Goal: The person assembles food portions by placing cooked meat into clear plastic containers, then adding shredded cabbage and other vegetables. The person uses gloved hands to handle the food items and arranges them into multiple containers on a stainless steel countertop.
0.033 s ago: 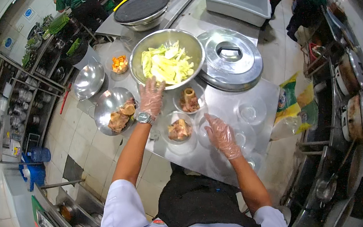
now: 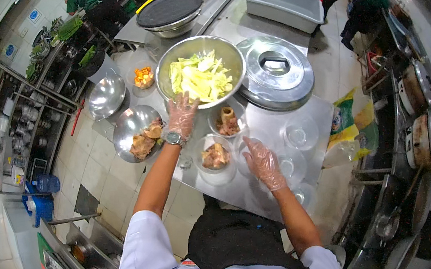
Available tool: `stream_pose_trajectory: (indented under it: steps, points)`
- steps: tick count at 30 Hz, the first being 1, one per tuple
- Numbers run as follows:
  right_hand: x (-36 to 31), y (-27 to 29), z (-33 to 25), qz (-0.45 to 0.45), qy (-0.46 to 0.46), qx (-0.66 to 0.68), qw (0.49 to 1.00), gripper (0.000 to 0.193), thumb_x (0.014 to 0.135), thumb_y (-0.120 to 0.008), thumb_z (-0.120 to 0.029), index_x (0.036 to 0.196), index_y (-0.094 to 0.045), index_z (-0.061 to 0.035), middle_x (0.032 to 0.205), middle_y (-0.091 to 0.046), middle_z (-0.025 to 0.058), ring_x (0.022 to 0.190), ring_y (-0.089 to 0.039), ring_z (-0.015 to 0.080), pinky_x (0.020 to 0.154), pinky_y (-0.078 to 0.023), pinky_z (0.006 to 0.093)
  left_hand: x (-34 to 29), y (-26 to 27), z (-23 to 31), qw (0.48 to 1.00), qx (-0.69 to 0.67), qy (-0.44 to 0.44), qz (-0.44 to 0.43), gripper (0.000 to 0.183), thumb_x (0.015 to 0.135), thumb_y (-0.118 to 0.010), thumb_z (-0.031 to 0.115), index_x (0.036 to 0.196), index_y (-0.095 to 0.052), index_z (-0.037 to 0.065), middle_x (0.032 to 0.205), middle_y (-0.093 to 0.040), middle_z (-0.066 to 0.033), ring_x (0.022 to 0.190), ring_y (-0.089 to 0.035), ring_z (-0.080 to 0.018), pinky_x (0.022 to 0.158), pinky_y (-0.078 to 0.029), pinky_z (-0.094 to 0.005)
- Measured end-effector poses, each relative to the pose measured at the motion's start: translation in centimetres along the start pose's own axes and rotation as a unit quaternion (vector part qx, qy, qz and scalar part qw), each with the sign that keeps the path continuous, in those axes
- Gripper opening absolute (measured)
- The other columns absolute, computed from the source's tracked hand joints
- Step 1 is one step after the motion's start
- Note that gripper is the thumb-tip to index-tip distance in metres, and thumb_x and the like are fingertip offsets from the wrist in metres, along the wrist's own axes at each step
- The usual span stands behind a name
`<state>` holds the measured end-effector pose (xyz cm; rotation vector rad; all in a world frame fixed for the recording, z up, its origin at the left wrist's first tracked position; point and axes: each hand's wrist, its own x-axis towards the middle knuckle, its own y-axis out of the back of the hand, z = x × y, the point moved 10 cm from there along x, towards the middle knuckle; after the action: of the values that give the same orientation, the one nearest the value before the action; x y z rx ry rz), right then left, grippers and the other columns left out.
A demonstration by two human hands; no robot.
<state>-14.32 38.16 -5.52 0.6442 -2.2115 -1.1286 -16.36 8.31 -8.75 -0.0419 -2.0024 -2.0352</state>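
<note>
My left hand (image 2: pixel 182 119), in a clear plastic glove, lies with fingers spread at the near rim of a large steel bowl (image 2: pixel 240 68) of chopped cabbage (image 2: pixel 200 77). Whether its fingertips touch the bowl is hard to tell. My right hand (image 2: pixel 265 167), also gloved, is over a clear plastic bowl (image 2: pixel 242 157) with its fingers stretched out; they seem to hold nothing. Between my hands, two clear bowls hold bone-in meat (image 2: pixel 215 156), the farther one a piece with an upright bone (image 2: pixel 227 120). More meat (image 2: pixel 146 140) lies in a steel bowl beside my left wrist.
Several clear bowls (image 2: pixel 301 133) stand right of my right hand. A round steel lid (image 2: pixel 277 73) lies beyond them, with a grey tub (image 2: pixel 283 6) behind it. Cubed orange vegetables (image 2: pixel 143 77) sit at the far left. Other people (image 2: pixel 368 8) stand in the background.
</note>
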Motion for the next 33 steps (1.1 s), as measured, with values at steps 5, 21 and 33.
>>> stream_pose_trajectory:
  steps: [5,21,33]
  points:
    - [0.9,-1.9,-0.6,0.014,-0.034,0.008,0.999,0.061,0.087,-0.077,-0.018,0.143,-0.055,-0.0085,0.097,-0.068,0.0193,0.083,-0.068,0.039,0.072,-0.056,0.0505,5.9,-3.3,-0.6,0.996,0.01,-0.072,-0.058,0.043,0.094,-0.052,0.008,0.134,-0.065,0.018,0.151,-0.051,-0.0198,0.145,-0.041,-0.0403,0.124,-0.022,-0.062]
    - [-0.6,-2.3,-3.1,-0.031,-0.114,-0.092,0.989,0.034,0.087,-0.07,-0.012,0.12,-0.066,-0.0055,0.097,-0.069,0.0155,0.09,-0.067,0.0356,0.079,-0.052,0.0498,-2.7,0.5,12.8,0.917,-0.086,-0.359,-0.154,0.058,0.08,-0.072,0.024,0.134,-0.057,0.008,0.128,-0.062,-0.0157,0.126,-0.057,-0.033,0.103,-0.042,-0.0576]
    - [1.5,-8.6,-6.3,0.027,-0.051,-0.105,0.993,0.028,0.087,-0.065,-0.008,0.114,-0.064,-0.0007,0.088,-0.066,0.015,0.083,-0.064,0.0328,0.071,-0.052,0.0461,-2.4,-4.2,6.7,0.925,-0.012,-0.358,-0.127,0.044,0.091,-0.06,0.015,0.135,-0.061,0.015,0.123,-0.065,-0.0065,0.122,-0.058,-0.0266,0.108,-0.036,-0.0598]
